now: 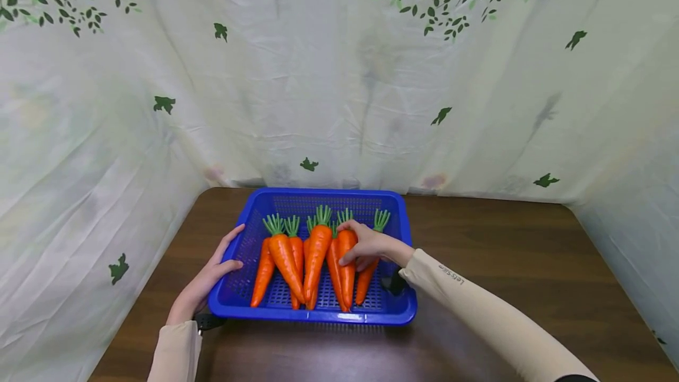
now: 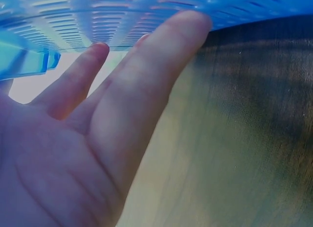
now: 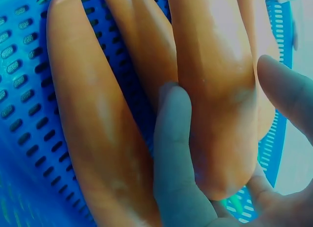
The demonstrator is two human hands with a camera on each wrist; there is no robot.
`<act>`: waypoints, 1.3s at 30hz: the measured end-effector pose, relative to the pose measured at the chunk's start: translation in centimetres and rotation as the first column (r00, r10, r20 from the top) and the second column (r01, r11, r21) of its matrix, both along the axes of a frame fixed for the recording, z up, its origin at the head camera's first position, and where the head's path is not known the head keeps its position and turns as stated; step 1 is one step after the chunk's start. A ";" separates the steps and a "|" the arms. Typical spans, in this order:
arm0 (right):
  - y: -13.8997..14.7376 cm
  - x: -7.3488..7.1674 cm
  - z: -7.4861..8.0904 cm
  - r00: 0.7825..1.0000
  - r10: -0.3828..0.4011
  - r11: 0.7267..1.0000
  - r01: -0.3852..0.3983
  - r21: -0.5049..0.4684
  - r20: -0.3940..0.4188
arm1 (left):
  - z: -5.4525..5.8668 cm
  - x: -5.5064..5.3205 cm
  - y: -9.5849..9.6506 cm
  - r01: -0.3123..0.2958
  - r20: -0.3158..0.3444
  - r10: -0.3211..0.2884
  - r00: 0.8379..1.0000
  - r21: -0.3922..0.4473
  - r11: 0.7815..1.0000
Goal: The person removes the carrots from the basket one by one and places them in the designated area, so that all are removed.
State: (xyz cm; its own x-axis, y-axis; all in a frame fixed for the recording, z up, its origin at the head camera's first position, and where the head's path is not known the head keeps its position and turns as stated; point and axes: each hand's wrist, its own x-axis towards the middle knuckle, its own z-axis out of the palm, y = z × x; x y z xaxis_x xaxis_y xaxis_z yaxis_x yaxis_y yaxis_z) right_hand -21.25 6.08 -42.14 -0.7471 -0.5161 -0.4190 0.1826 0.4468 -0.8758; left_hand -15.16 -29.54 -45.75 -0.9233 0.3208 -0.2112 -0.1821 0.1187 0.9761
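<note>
A blue plastic basket (image 1: 323, 315) with perforated walls stands on the brown table, holding several orange carrots (image 1: 283, 258) with short green tops. My left hand (image 1: 212, 273) grips its left side, thumb over the rim; in the left wrist view other fingers (image 2: 142, 90) reach against the perforated outside. My right hand (image 1: 369, 244) is inside the basket, right of the middle, pinching one carrot (image 1: 347, 276) near its top. In the right wrist view that carrot (image 3: 215, 90) lies between thumb and fingers, and another carrot (image 3: 98, 119) lies beside it.
The wooden table (image 1: 509, 252) extends to the right of the basket and in front of it. A pale curtain (image 1: 339, 87) printed with leaves and branches hangs behind and along both sides. A dark wrist strap (image 1: 394, 283) overlaps the basket's right end.
</note>
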 end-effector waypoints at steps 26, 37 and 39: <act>2.0 1.3 2.4 0.994 -0.108 0.972 0.098 -0.212 -0.035 | -0.4 0.1 -0.1 -0.003 -0.010 0.003 1.000 0.019 1.000; 5.4 1.8 3.5 0.992 -0.113 0.952 0.091 -0.293 -0.057 | -0.1 0.1 -0.2 -0.004 0.009 0.004 1.000 0.024 1.000; 6.0 1.9 3.7 0.991 -0.116 0.952 0.090 -0.294 -0.071 | -0.1 0.1 -0.1 -0.005 0.005 0.004 1.000 0.024 1.000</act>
State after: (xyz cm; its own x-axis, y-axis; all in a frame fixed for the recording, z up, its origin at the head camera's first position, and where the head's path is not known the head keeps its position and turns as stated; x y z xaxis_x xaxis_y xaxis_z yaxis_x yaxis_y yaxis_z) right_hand -19.40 12.12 -38.45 -0.8292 -0.5240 -0.1945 0.1318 0.1549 -0.9791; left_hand -15.07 -29.63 -45.89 -0.9236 0.3216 -0.2086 -0.1878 0.0947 0.9776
